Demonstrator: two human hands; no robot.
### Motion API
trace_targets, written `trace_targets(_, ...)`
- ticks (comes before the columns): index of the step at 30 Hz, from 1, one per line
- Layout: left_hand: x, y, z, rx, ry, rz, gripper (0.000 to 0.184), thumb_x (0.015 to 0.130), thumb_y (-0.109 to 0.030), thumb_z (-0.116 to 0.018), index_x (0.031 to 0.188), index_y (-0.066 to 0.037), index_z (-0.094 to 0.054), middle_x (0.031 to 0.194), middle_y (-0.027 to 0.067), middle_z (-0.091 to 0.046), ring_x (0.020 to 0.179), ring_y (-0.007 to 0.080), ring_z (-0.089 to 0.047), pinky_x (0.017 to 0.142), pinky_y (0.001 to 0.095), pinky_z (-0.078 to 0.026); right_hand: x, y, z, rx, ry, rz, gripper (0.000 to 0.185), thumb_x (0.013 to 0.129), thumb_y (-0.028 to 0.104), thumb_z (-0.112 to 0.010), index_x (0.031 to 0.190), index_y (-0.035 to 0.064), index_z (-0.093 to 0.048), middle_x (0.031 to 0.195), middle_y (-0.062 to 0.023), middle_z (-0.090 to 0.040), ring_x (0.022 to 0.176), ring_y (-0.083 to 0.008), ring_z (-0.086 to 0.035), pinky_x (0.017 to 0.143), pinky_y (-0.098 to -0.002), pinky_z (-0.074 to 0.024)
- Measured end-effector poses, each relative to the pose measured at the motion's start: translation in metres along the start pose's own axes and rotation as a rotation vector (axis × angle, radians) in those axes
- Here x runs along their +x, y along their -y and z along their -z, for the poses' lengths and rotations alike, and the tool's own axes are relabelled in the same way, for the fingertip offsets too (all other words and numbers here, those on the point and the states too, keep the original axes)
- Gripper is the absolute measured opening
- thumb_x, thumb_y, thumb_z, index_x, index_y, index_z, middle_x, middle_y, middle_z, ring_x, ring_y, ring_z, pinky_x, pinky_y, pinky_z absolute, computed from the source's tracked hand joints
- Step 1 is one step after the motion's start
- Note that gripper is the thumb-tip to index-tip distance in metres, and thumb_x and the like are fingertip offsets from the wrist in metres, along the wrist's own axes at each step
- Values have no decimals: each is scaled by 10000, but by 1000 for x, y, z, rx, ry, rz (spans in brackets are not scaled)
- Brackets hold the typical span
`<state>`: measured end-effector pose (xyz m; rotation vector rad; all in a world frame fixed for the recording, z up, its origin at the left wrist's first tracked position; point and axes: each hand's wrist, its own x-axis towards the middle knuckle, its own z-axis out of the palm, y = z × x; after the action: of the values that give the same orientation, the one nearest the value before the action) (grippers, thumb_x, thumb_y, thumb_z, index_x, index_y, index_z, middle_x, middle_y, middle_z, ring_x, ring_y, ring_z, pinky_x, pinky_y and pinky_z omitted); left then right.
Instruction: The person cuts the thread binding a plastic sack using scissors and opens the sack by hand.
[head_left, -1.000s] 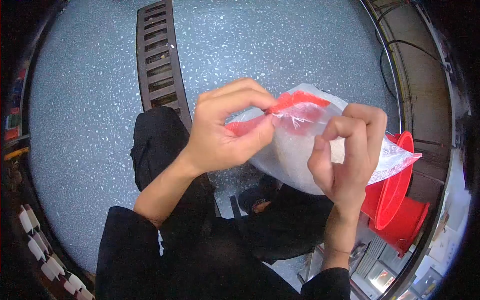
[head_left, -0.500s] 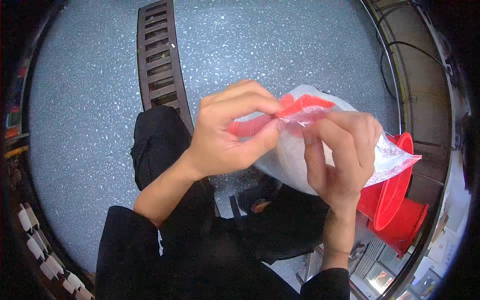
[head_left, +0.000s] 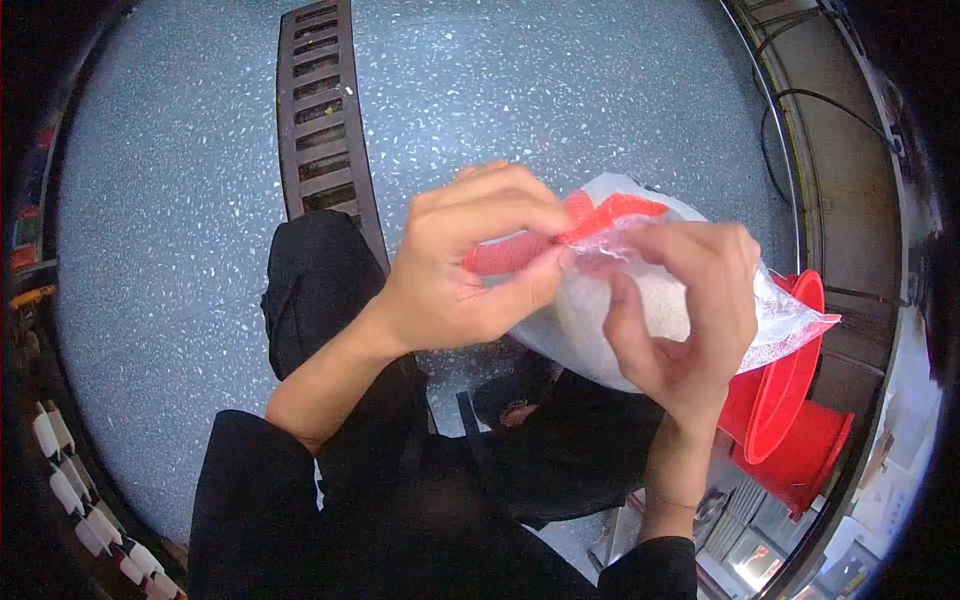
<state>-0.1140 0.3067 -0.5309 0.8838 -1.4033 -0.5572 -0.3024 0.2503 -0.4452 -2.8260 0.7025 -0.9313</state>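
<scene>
A whitish woven plastic sack (head_left: 792, 318) with red trim stands before me, pale contents (head_left: 664, 308) showing through its side; rice-like grain, though I cannot be sure. My left hand (head_left: 465, 260) pinches the sack's red upper edge between thumb and fingertips. Just to the right, my right hand (head_left: 690, 305) is at the sack's upper part, its thumb and forefinger spread apart. The forefinger tip lies close to the crumpled edge, and whether it touches is unclear. Part of the sack's front is covered by my hands.
Red plastic buckets or tubs (head_left: 800, 440) lie beside the sack on the right. A slotted drain cover (head_left: 320, 130) runs along the speckled grey floor (head_left: 180, 200). Black cables (head_left: 830, 100) hang by the right wall. My knee (head_left: 320, 270) is left of the sack.
My right thumb has come away from the forefinger, widening the gap between them. My left hand keeps its pinch on the red edge, nearly in place.
</scene>
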Motion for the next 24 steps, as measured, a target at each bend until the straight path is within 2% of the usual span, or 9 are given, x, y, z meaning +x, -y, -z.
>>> trace_targets(5, 1, 1, -1, -4, 0, -51, 162, 758, 33, -741, 918, 27, -719, 887, 128, -704, 794, 196, -649, 723, 292, -492, -3, -1, -2, -130, 19, 115, 308, 706, 99, -795, 992, 102, -682, 917, -27, -638, 769, -226, -585, 735, -369, -371)
trace_targets(11, -2, 2, -6, 1, -50, 12, 183, 747, 46, -768, 924, 30, -725, 902, 135, -708, 811, 200, -663, 731, 293, -504, -3, -3, -6, -109, 52, 59, 292, 725, 77, -772, 988, 105, -651, 953, -41, -632, 814, -241, -588, 769, -380, -374)
trace_targets(17, 1, -5, -3, -2, -49, 40, 168, 778, 55, -738, 945, 41, -723, 908, 147, -707, 825, 194, -665, 736, 292, -510, -4, -6, 4, -31, 120, 13, 266, 748, 71, -769, 969, 90, -622, 975, -69, -635, 863, -264, -598, 796, -400, -403)
trace_targets(20, 0, -6, -5, 29, -87, 40, 153, 787, 49, -728, 938, 33, -717, 919, 142, -705, 822, 214, -670, 745, 309, -511, -5, -7, 10, 123, 69, -33, 278, 763, 47, -752, 1014, 74, -637, 989, -88, -642, 879, -284, -602, 785, -406, -412)
trace_targets(22, 2, -7, -1, 92, -32, -38, 156, 775, 47, -738, 927, 18, -714, 912, 137, -703, 814, 228, -674, 751, 325, -511, 2, -7, 11, 146, -55, -83, 306, 767, 36, -738, 1057, 63, -645, 1007, -105, -655, 892, -296, -606, 778, -408, -412)
trace_targets(24, 5, -11, 0, 128, -30, -73, 170, 757, 48, -750, 915, -1, -712, 904, 127, -704, 808, 240, -678, 755, 339, -512, 10, -5, 13, 133, -19, -122, 325, 770, 28, -727, 1085, 52, -655, 1031, -119, -668, 914, -307, -612, 780, -412, -418)
